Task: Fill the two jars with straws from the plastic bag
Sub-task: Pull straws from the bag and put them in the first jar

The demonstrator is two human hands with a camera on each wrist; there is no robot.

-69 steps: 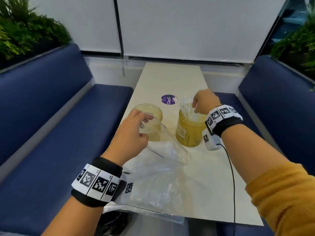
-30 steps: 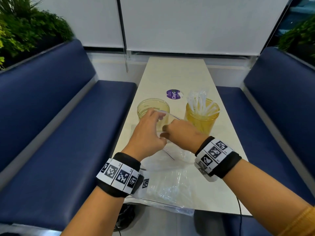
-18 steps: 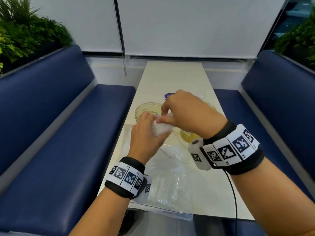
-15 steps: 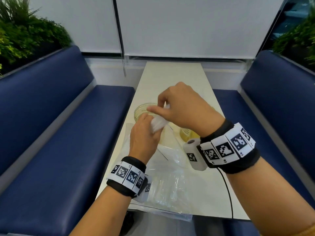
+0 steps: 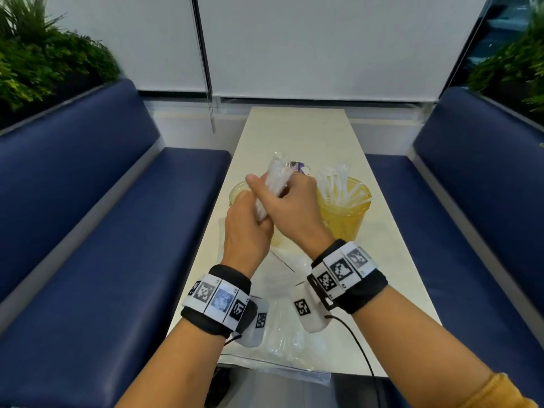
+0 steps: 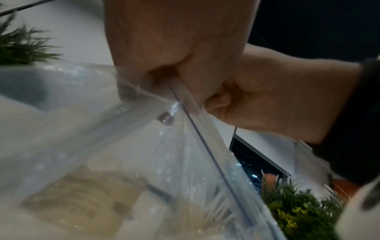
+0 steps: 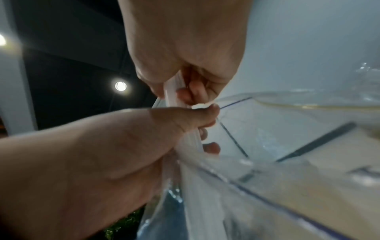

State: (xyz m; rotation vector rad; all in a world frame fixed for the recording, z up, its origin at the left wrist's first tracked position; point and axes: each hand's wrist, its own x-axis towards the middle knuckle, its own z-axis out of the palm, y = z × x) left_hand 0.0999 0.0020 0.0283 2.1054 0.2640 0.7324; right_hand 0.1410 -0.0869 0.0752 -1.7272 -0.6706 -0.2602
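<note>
Clear straw bundle (image 5: 275, 184) gripped by right hand (image 5: 290, 209) above left jar (image 5: 240, 194) | left hand (image 5: 245, 231) pinching plastic bag (image 5: 282, 328) mouth, just before left jar | right jar (image 5: 344, 213) beside it, holding straws (image 5: 337, 187)

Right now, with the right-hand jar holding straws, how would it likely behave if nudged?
The right jar looks like thin translucent plastic, so probably light and apt to slide. Its straws lean loosely and stick above the rim, so they would likely shift.
</note>
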